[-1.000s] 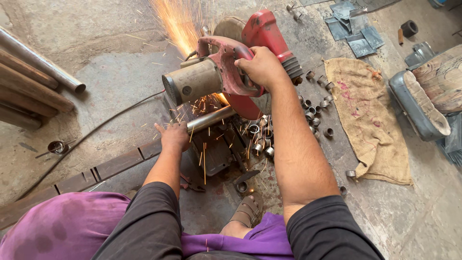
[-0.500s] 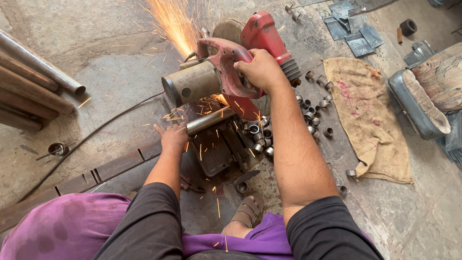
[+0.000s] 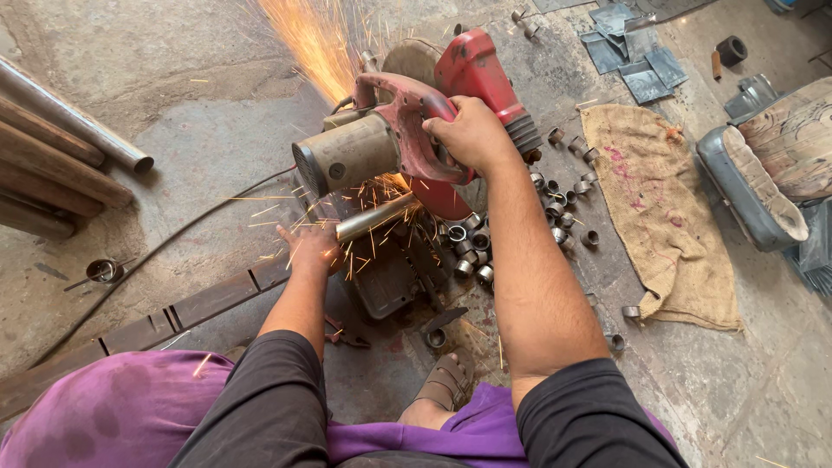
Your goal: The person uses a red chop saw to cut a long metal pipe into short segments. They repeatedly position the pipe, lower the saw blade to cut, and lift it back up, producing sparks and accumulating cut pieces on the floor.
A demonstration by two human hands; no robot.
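Observation:
My right hand (image 3: 472, 134) grips the pink handle of a red chop saw (image 3: 416, 130), pressed down on a shiny metal pipe (image 3: 374, 217). Orange sparks (image 3: 312, 43) shoot up and away from the blade, and smaller ones scatter over the pipe. My left hand (image 3: 312, 249) holds the near end of that pipe against the saw's dark base (image 3: 386, 277). To the right of the base lies a heap of several short cut pipe rings (image 3: 472, 247).
Long pipes (image 3: 61, 165) lie at the left. A power cable (image 3: 173, 247) runs across the concrete floor. A burlap sack (image 3: 659, 212) lies at the right, with metal scraps (image 3: 637, 61) beyond it and a grey container (image 3: 754, 186). My sandalled foot (image 3: 446, 381) rests near the base.
The saw head has dropped slightly lower onto the pipe and sparks keep flying. Both hands keep their hold.

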